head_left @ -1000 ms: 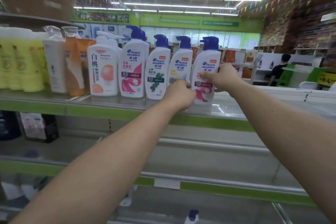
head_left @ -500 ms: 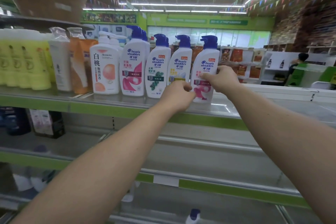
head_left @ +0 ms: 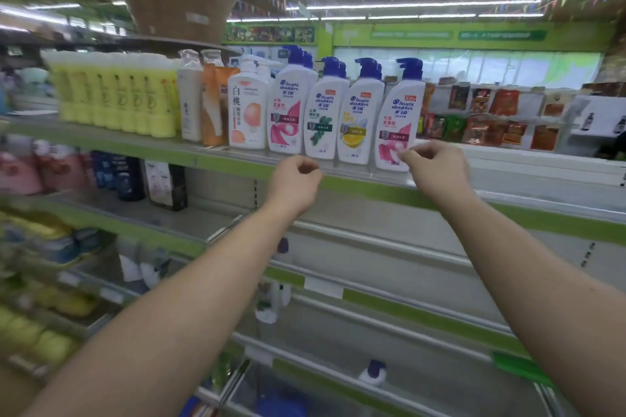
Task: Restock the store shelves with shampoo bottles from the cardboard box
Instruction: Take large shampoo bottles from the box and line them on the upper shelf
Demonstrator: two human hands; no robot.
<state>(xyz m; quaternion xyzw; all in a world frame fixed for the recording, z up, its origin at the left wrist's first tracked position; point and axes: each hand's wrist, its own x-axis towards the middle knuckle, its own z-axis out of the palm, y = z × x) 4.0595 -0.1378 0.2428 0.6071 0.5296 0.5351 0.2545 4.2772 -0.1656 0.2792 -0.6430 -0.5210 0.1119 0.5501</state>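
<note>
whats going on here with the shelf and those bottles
A person is stocking a green-edged metal shelf. Four white shampoo bottles with blue pump tops stand upright in a row on it. The left hand and right hand hover at the shelf edge, fingers loosely curled, nothing in either grip. The right hand is beside the rightmost, pink-labelled bottle.

Left hand (head_left: 295, 187) and right hand (head_left: 436, 172) hover, loosely curled.
</note>
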